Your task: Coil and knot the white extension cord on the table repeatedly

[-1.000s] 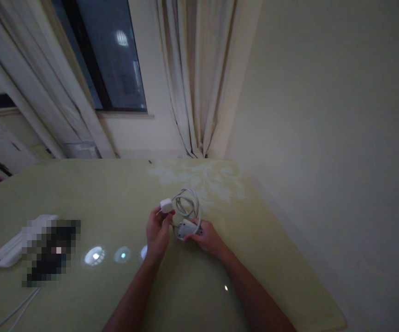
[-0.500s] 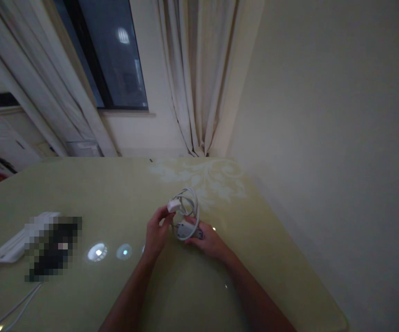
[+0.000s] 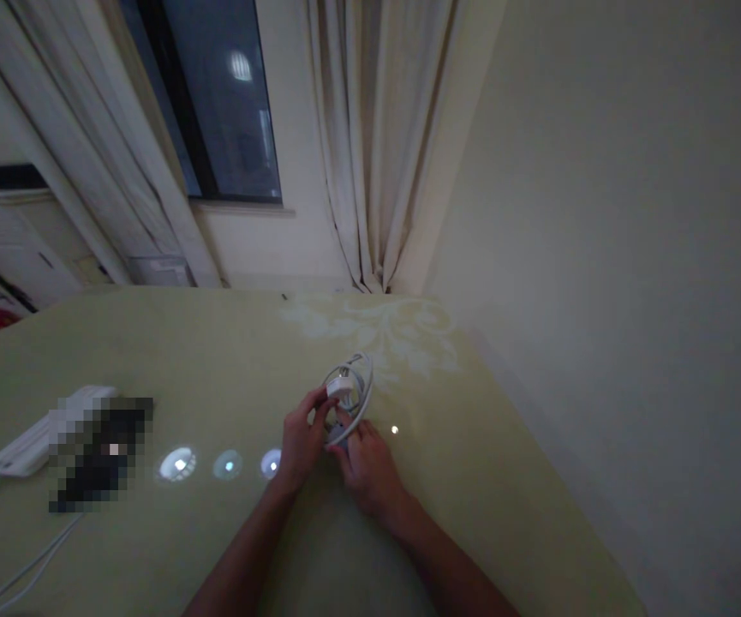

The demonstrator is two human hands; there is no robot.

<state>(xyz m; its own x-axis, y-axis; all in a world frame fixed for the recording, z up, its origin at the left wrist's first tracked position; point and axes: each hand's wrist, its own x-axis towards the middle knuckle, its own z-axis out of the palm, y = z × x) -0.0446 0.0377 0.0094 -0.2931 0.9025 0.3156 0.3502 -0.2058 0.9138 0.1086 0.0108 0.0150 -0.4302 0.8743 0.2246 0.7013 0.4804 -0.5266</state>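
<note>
Over a glossy pale green table (image 3: 486, 480), my left hand (image 3: 301, 446) pinches a small white plug (image 3: 340, 388) at the end of a coiled white cable (image 3: 362, 390). My right hand (image 3: 365, 465) is closed around a grey-white device (image 3: 337, 434) at the bottom of the coil, mostly hidden by my fingers. The coil stands upright between both hands, and the two hands almost touch.
A white power strip (image 3: 26, 441) lies at the table's left edge beside a blurred dark object (image 3: 101, 454), with white cords (image 3: 23, 570) trailing toward me. A plain wall runs along the right side. Curtains (image 3: 370, 146) and a dark window (image 3: 216, 94) stand behind the table.
My left hand carried the white plug rightward into the coil. My right hand turned the device and coil upright and drew in closer to the left hand.
</note>
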